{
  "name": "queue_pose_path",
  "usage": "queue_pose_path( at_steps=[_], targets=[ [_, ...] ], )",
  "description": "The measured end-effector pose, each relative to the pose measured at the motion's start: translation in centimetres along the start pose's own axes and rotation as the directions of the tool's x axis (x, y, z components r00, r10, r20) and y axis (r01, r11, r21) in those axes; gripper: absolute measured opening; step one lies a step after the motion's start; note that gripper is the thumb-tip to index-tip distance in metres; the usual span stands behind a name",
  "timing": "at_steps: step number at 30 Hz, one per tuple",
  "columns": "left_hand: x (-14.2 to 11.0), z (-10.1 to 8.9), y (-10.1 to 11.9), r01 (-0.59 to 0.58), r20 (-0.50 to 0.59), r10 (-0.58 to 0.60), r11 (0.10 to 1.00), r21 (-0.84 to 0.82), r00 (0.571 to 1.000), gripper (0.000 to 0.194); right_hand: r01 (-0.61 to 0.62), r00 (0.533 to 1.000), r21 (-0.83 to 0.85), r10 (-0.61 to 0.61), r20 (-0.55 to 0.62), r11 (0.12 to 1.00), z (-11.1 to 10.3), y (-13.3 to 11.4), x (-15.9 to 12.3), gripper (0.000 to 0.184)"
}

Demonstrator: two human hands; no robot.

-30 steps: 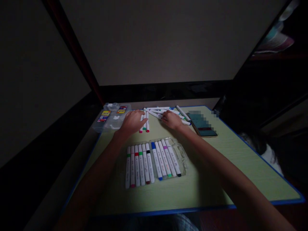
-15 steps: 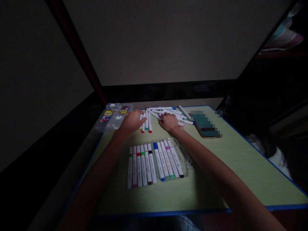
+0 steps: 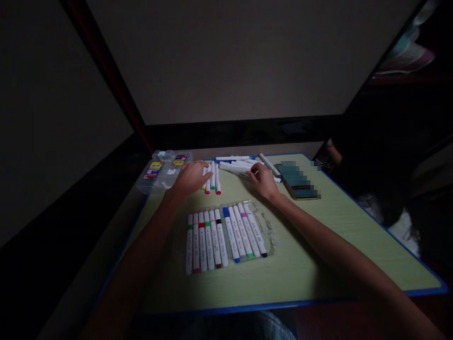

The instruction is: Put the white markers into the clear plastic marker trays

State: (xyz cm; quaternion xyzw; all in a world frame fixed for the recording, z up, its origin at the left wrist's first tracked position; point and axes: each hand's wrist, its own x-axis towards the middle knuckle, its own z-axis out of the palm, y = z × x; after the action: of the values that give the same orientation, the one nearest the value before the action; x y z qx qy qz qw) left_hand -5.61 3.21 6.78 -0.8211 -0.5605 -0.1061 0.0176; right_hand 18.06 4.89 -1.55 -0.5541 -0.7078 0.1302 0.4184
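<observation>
Right hand (image 3: 264, 182), head view: thumb and fingers appear to pinch the end of a white marker (image 3: 230, 167) beside the loose markers (image 3: 232, 158). Left hand (image 3: 191, 178) lies partly over a row of markers (image 3: 213, 177); whether it grips any, cannot tell. Clear tray (image 3: 269, 232), holding markers, sits nearer the person. Judgement: lifting before pulling should spare neighbours from rolling; a light left touch suits the row.
</observation>
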Motion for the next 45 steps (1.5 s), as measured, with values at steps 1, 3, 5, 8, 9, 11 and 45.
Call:
queue_pose_path(
  at_steps=[1,3,5,8,9,11,45],
  targets=[
    [0.0,0.1,0.0,0.003,0.000,-0.003,1.000,-0.002,1.000,0.036,-0.023,0.999,0.085,0.027,-0.044,0.996,-0.1,0.4,0.0,0.021],
    [0.1,0.3,-0.1,0.003,0.004,-0.003,1.000,-0.004,1.000,0.036,-0.058,0.989,0.256,0.091,-0.118,0.965,-0.2,1.0,0.2,0.022],
    [0.1,0.4,-0.2,-0.004,0.002,0.004,1.000,-0.011,1.000,0.036,-0.072,0.974,0.405,0.152,-0.168,0.911,-0.4,1.5,0.4,0.023],
    [0.1,0.4,-0.2,-0.027,-0.019,0.027,0.998,-0.050,0.999,0.036,-0.083,0.961,0.571,0.218,-0.172,0.817,-1.2,1.8,0.7,0.024],
    [0.1,0.4,-0.1,-0.036,-0.031,0.033,0.996,-0.076,0.999,0.035,-0.089,0.961,0.611,0.229,-0.155,0.786,-1.5,1.8,0.6,0.024],
    [0.1,0.1,0.2,-0.034,-0.059,0.026,0.990,-0.140,0.998,0.032,-0.108,0.966,0.673,0.238,-0.103,0.731,-2.2,1.6,0.4,0.025],
    [-7.4,2.8,8.2,-0.762,-0.023,0.778,0.609,-0.223,0.628,0.032,-0.445,0.892,0.686,0.216,0.397,0.576,-3.3,-1.8,-5.6,0.029]
  ],
)
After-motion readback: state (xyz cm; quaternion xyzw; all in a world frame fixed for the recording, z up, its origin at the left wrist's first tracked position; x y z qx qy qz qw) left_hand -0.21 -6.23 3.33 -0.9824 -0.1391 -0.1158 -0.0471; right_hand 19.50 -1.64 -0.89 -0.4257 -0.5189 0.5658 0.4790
